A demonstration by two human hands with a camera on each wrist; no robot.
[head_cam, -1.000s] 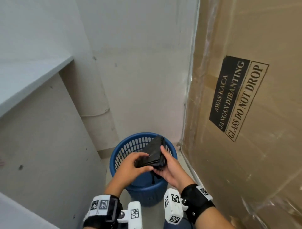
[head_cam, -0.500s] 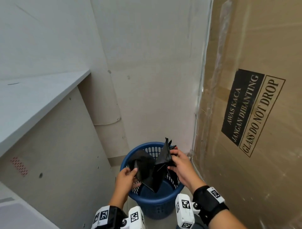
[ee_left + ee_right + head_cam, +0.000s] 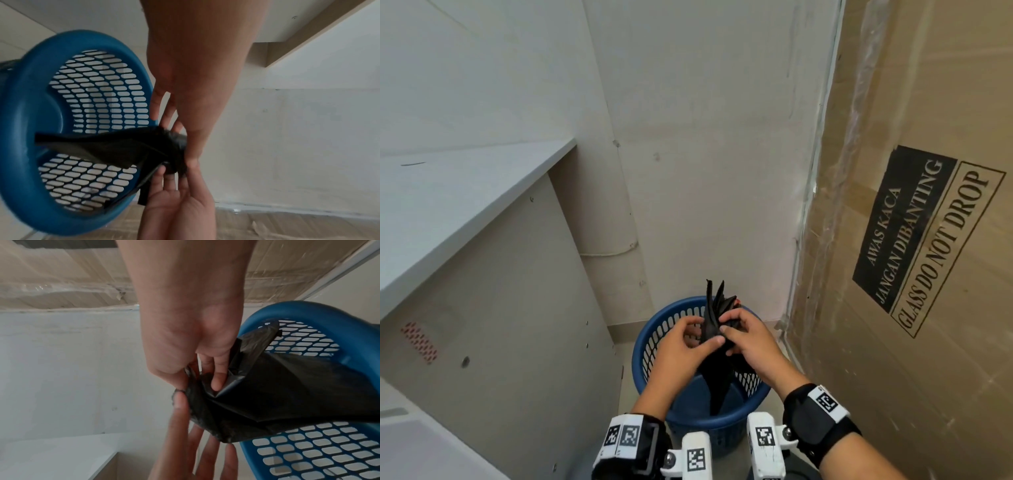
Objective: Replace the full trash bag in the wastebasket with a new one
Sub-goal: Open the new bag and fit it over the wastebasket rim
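Note:
A blue mesh wastebasket [image 3: 654, 334] stands on the floor in a corner and shows no liner inside. Over its mouth I hold a black trash bag [image 3: 714, 310], partly unfolded and bunched. Its lower end hangs down into the basket. My left hand [image 3: 703, 334] pinches the bag from the left with thumb against fingers. From the right, my right hand [image 3: 729, 323] pinches the same bunch. In the left wrist view the bag [image 3: 115, 146] trails across the basket [image 3: 24, 113]. The right wrist view shows the right hand's fingers [image 3: 219, 378] tucked into a fold of the bag [image 3: 277, 394].
A tall cardboard box [image 3: 914, 308] wrapped in plastic film, marked "GLASS DO NOT DROP", closes off the right side. At the left is a white desk [image 3: 448, 205] with a side panel. A plain wall [image 3: 705, 154] stands behind the basket.
The folded bag was opened out between my hands. Now both hands have come back together on its bunched upper part, and its tail hangs lower into the basket.

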